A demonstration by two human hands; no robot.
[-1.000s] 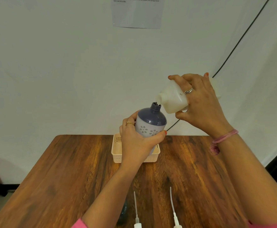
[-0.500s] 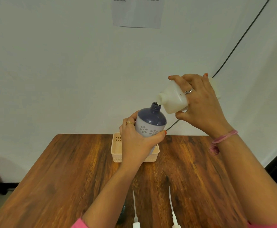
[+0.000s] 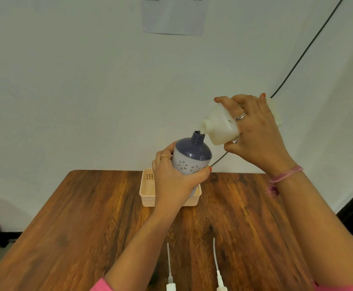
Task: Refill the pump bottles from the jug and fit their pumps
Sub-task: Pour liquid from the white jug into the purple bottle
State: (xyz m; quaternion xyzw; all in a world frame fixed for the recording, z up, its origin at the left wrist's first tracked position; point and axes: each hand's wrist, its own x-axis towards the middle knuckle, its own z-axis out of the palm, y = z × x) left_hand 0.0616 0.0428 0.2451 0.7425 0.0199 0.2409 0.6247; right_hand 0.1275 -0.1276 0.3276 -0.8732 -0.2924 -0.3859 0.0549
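A: What differs from a second ago? We see almost nothing moved. Our left hand [image 3: 172,181] keeps its wrap around the purple pump bottle [image 3: 192,156], and our right hand [image 3: 255,131] keeps its clamp on the white jug [image 3: 219,127], tipped with its spout at the bottle's open neck.

B: So the two hands stay apart, each closed on its own container, the jug at about two o'clock from the bottle. The bottle seems to lean a touch more toward the jug; the spout sits just at the rim.

A: Do we see liquid running?

B: We cannot tell; there is something pale at the neck, too small to read. We judge the pour is under way and steady, since nothing shifts.

A: And the rest of the job?

B: The bottle hangs above the cream basket [image 3: 148,192] at twelve o'clock on the table [image 3: 87,217]. Two pumps lie at six o'clock, the left pump [image 3: 170,276] and the right pump [image 3: 218,271], neither fitted yet. We judge fitting comes only after filling ends.
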